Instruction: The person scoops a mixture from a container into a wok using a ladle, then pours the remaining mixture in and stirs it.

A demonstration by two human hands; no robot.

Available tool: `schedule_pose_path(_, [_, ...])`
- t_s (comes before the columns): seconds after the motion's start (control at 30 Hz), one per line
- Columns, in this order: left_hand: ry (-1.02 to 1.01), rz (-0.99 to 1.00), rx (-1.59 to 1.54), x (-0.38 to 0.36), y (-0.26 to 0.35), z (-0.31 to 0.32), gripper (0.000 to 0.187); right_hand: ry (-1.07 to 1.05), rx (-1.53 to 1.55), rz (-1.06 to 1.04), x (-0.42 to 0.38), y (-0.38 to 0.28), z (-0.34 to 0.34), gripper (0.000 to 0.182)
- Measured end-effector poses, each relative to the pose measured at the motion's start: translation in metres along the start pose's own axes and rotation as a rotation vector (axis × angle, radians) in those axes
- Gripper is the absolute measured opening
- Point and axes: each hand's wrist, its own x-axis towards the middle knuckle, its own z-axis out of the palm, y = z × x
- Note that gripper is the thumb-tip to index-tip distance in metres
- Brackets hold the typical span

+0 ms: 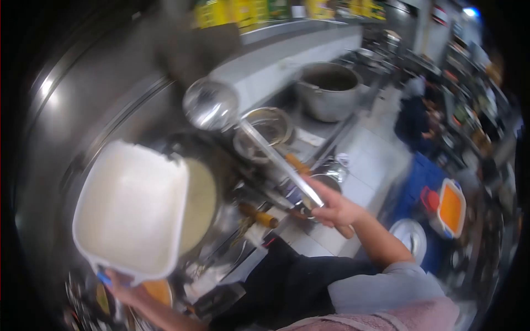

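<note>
My right hand [334,205] is closed round the handle of a large metal ladle [211,105], whose shiny bowl is raised over the stove side. With my left hand [118,284] I grip the near edge of a white plastic tub [132,207], which is tilted so its inside faces me. The tub looks nearly bare inside, with a thin whitish film. Behind and partly hidden by it is a wide pan of pale yellowish liquid [199,207]. Motion blur softens the edges of both hands.
A big metal pot [330,91] and a round strainer-like vessel [264,132] stand on the counter beyond. Wooden handles [259,216] stick out near the pan. At right, an orange-filled container [451,209] and a round lid [408,240] sit by a blue surface. Another person [414,116] is farther back.
</note>
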Motion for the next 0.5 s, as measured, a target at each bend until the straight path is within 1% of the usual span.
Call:
schedule_pose_path(0.07, [-0.024,0.006,-0.072,-0.002,0.000,0.039,0.026,0.016,-0.095,0.038,-0.026,0.011,-0.019,0.085])
schedule_pose_path(0.1, [-0.043,-0.003,-0.097,-0.003,0.002,0.057,0.027,0.019,-0.143,0.216,-0.042,0.010,-0.029,0.085])
schedule_pose_path(0.13, [-0.065,-0.026,-0.093,-0.012,0.008,0.073,0.028,0.065,-0.128,0.214,-0.054,0.030,-0.041,0.085])
schedule_pose_path(0.17, [0.046,0.027,0.009,-0.020,0.014,0.096,0.026,0.050,-0.305,0.151,-0.065,0.065,-0.050,0.085])
schedule_pose_path(0.2, [0.164,0.086,0.114,-0.026,0.022,0.115,0.024,0.046,-0.388,0.122,-0.070,0.076,-0.055,0.085])
schedule_pose_path(0.23, [0.189,0.073,0.218,-0.030,0.028,0.126,0.028,0.045,-0.473,0.092,-0.073,0.085,-0.058,0.085])
schedule_pose_path(0.27, [0.170,0.071,0.215,-0.024,0.025,0.128,0.028,0.004,-0.533,0.216,-0.076,0.089,-0.061,0.083])
schedule_pose_path(0.3, [0.126,0.118,0.238,-0.015,0.021,0.128,0.028,-0.039,-0.589,0.340,-0.077,0.090,-0.062,0.082])
schedule_pose_path(0.33, [0.083,0.164,0.258,-0.006,0.018,0.130,0.028,-0.021,-0.580,0.343,-0.073,0.098,-0.063,0.082])
schedule_pose_path(0.4, [0.091,0.188,0.233,-0.010,0.024,0.155,0.027,-0.069,-0.647,0.424,-0.050,0.131,-0.066,0.080])
schedule_pose_path(0.43, [0.041,0.191,0.188,-0.008,0.026,0.162,0.027,-0.039,-0.721,0.365,-0.038,0.150,-0.065,0.080])
schedule_pose_path(0.5, [-0.025,0.181,0.110,-0.012,0.035,0.181,0.029,-0.045,-0.854,0.336,0.000,0.187,-0.060,0.083])
